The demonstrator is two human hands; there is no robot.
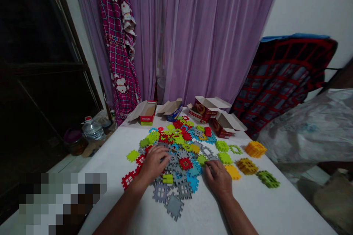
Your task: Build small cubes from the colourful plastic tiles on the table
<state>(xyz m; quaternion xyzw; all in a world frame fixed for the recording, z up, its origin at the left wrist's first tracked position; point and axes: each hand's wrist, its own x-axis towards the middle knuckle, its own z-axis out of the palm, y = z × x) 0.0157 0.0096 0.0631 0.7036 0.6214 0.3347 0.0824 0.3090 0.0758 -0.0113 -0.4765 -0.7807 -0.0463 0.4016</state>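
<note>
A heap of notched plastic building tiles in grey, red, blue and lime green covers the middle of the white table. My left hand (154,162) rests over the heap's left side, fingers stretched out and a little apart, with red and grey tiles beneath. At the heap's right edge, my right hand (218,177) has thumb and fingertips drawn together at the border of a lime green tile (202,160). Between the hands lie a red frame tile (185,163) and blue tiles (194,169). A small lime green piece (167,179) sits near grey tiles (174,205).
Right of the heap are yellow stacked tiles (255,149), a mustard stack (247,166), a green stack (268,179) and a flat yellow tile (232,172). Open cardboard boxes line the far edge, including a red one (148,118) and a blue one (174,114).
</note>
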